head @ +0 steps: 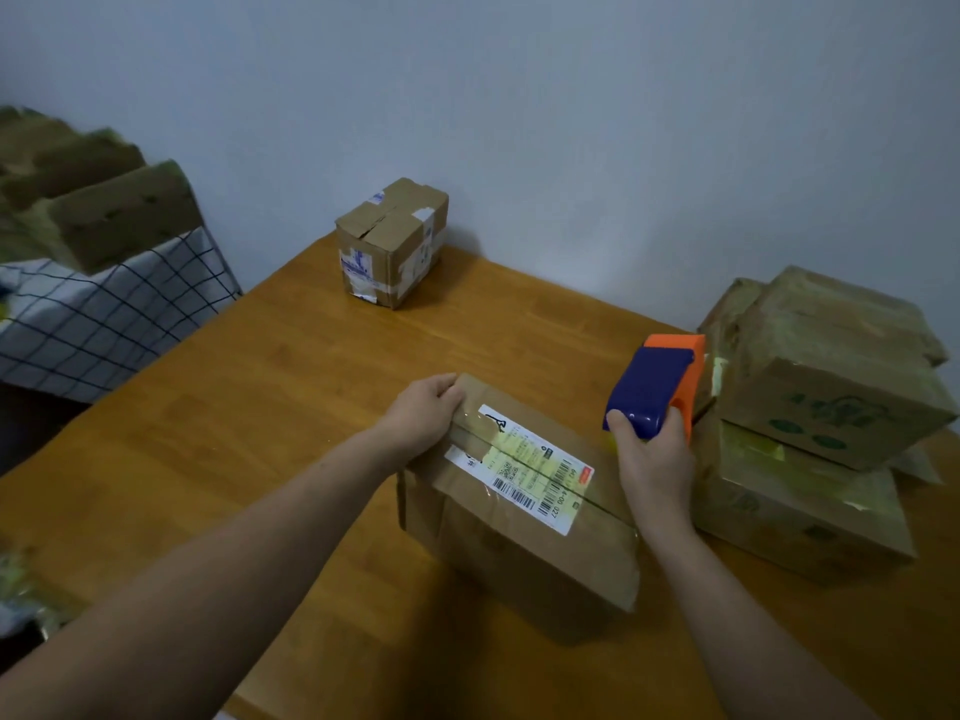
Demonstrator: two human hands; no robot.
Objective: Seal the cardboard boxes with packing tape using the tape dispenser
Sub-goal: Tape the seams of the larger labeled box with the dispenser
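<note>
The near box (pixel 519 511) has a shiny strip of tape along its top, so it looks nearly done. The left hand (pixel 423 410) holds its far left edge. Just right of it, the right hand (pixel 652 459) grips the tape dispenser (pixel 657 387). Far behind it, a small box (pixel 389 241) looks split on top and likely needs tape.

Box (pixel 519 501) front-centre on tabletop (pixel 260 407) — small box (pixel 392 241) behind it by the wall, stacked boxes (pixel 826 418) right, dispenser (pixel 657 387) between box and stack, bed (pixel 104 314) left.
</note>
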